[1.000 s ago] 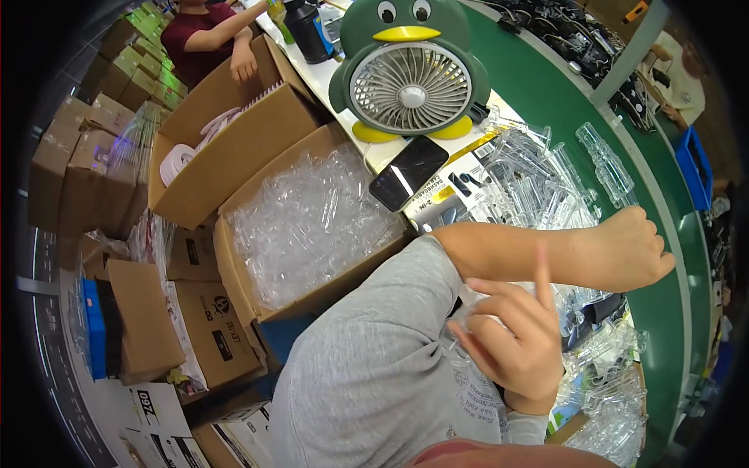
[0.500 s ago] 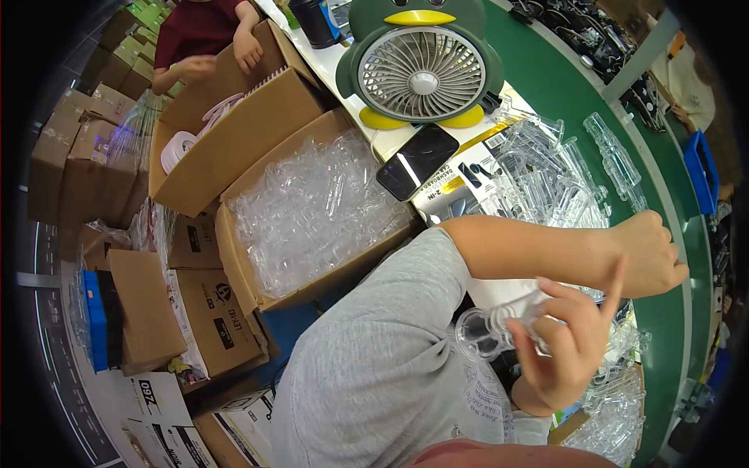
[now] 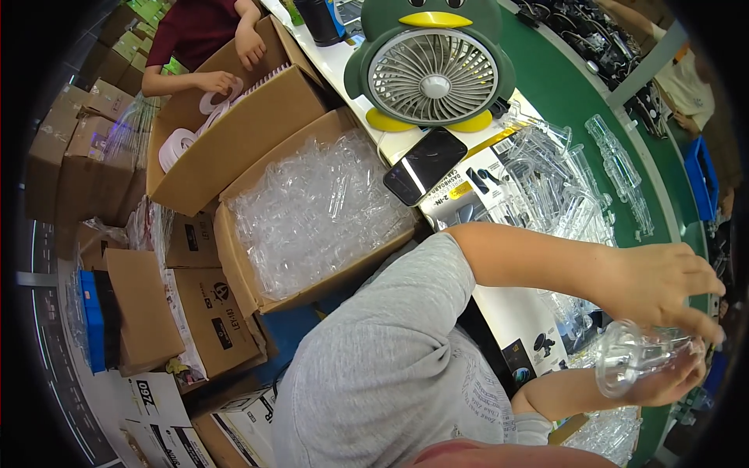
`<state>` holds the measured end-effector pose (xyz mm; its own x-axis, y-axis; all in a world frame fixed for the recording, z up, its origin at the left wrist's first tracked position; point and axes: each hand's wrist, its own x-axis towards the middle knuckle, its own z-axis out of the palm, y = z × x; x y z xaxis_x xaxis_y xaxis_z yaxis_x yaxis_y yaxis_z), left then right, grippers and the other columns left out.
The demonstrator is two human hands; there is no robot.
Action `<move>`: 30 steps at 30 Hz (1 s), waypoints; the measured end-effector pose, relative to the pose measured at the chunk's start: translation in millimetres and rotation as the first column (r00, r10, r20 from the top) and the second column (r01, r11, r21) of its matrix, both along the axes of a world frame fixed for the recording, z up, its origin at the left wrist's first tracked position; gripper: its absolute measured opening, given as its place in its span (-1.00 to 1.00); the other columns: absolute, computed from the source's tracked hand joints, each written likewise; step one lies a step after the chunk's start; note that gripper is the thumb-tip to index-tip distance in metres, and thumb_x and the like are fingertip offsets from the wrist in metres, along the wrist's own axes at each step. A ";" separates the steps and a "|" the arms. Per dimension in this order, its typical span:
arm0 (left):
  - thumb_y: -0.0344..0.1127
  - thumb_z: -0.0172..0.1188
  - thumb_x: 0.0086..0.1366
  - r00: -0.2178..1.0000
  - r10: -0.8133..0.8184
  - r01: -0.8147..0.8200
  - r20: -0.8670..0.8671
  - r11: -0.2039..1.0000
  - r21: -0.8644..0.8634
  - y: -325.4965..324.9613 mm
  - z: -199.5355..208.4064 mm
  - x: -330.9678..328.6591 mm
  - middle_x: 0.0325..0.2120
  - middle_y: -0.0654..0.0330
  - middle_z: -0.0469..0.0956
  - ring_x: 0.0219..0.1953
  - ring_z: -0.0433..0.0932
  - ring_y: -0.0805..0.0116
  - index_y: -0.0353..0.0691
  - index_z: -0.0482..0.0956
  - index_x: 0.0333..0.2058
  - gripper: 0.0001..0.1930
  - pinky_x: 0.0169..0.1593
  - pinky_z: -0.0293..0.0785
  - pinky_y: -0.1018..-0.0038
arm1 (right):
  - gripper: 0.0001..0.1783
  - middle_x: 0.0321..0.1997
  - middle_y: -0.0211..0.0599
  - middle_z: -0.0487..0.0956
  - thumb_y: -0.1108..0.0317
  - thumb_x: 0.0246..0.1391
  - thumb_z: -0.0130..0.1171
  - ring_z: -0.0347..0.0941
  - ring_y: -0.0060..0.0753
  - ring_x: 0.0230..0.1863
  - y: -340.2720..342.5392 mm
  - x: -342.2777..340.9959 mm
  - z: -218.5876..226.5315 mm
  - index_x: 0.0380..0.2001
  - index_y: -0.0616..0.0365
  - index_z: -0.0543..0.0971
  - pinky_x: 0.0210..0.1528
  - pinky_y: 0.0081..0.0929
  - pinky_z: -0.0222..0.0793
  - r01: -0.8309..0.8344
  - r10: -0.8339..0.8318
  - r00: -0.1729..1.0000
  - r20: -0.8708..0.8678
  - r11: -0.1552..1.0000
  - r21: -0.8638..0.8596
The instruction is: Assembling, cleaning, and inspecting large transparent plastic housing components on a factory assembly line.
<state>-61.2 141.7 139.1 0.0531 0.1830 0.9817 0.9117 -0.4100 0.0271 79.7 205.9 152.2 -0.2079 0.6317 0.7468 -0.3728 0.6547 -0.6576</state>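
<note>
A clear piece (image 3: 616, 360) is clamped in the right hand (image 3: 671, 382); the left hand (image 3: 663, 281) spreads its fingers over it (whether gripping, I cannot tell). The left forearm (image 3: 534, 260) crosses the tabletop (image 3: 496, 309) beside clear tubes (image 3: 554, 187). The piece has shifted rightward.

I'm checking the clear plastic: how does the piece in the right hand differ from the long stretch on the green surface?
The held piece is gripped by the right hand; the long stretch lies untouched on the green surface. The held piece shows a round end toward the camera; the long stretch shows its side. Both are see-through.
</note>
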 end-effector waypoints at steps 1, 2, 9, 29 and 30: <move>-0.08 0.30 -0.07 1.000 0.001 -0.001 -0.001 1.000 0.002 6.2 -1.5 0.3 0.02 -0.02 0.33 0.04 0.35 0.02 0.25 0.43 0.02 -0.43 0.01 0.26 0.25 | -0.78 -0.04 0.05 0.43 0.44 0.13 -0.05 0.33 0.00 0.07 -0.1 -1.4 0.4 -0.20 0.39 0.40 0.22 -0.14 0.13 -0.004 0.004 1.000 0.018 1.000 0.015; -0.10 0.30 -0.07 0.999 -0.051 0.051 -0.012 0.998 0.033 12.1 -3.3 1.0 0.02 0.03 0.34 0.05 0.34 -0.02 0.33 0.44 -0.01 -0.45 0.04 0.24 0.20 | -0.75 -0.03 0.05 0.42 0.41 0.13 -0.04 0.33 0.00 0.07 -0.2 -2.9 0.7 -0.19 0.39 0.40 0.23 -0.14 0.13 -0.009 0.008 0.999 0.035 1.000 0.029; 0.02 0.34 -0.15 0.962 -0.258 0.266 -0.091 0.959 0.095 -1.0 8.2 0.9 -0.01 0.16 0.39 -0.02 0.42 0.15 0.12 0.50 -0.10 -0.45 -0.01 0.27 0.23 | -0.58 0.00 0.03 0.40 0.23 0.07 0.03 0.30 0.02 0.10 -2.4 -17.9 3.0 -0.12 0.38 0.40 0.23 -0.16 0.12 -0.044 0.027 0.989 0.149 0.993 0.112; -0.19 0.46 -0.27 0.787 -0.344 0.363 0.513 0.929 0.066 -13.7 12.8 5.9 -0.39 -0.01 0.44 -0.37 0.52 0.09 -0.30 0.13 -0.11 -0.20 -0.28 0.43 0.38 | 0.04 0.31 0.03 0.05 -0.36 0.01 -0.11 0.05 -0.03 0.31 -19.4 -37.7 -18.6 0.24 0.37 0.00 0.32 -0.14 -0.08 -0.282 0.257 0.942 0.218 0.955 0.089; -0.21 0.45 -0.29 0.756 -0.367 0.416 0.541 0.908 0.035 -14.4 11.6 5.6 -0.36 0.03 0.43 -0.36 0.51 0.15 -0.28 0.14 -0.08 -0.19 -0.26 0.44 0.39 | 0.09 0.35 0.04 0.01 -0.39 0.02 -0.14 0.03 -0.04 0.33 -19.8 -34.3 -20.8 0.27 0.37 -0.05 0.33 -0.13 -0.10 -0.310 0.287 0.932 0.221 0.947 0.080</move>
<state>-55.6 127.3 150.7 -0.3790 0.3423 0.8597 0.5050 -0.7020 0.5022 45.3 186.1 131.4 -0.5290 0.4323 0.7303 -0.4281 0.6071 -0.6694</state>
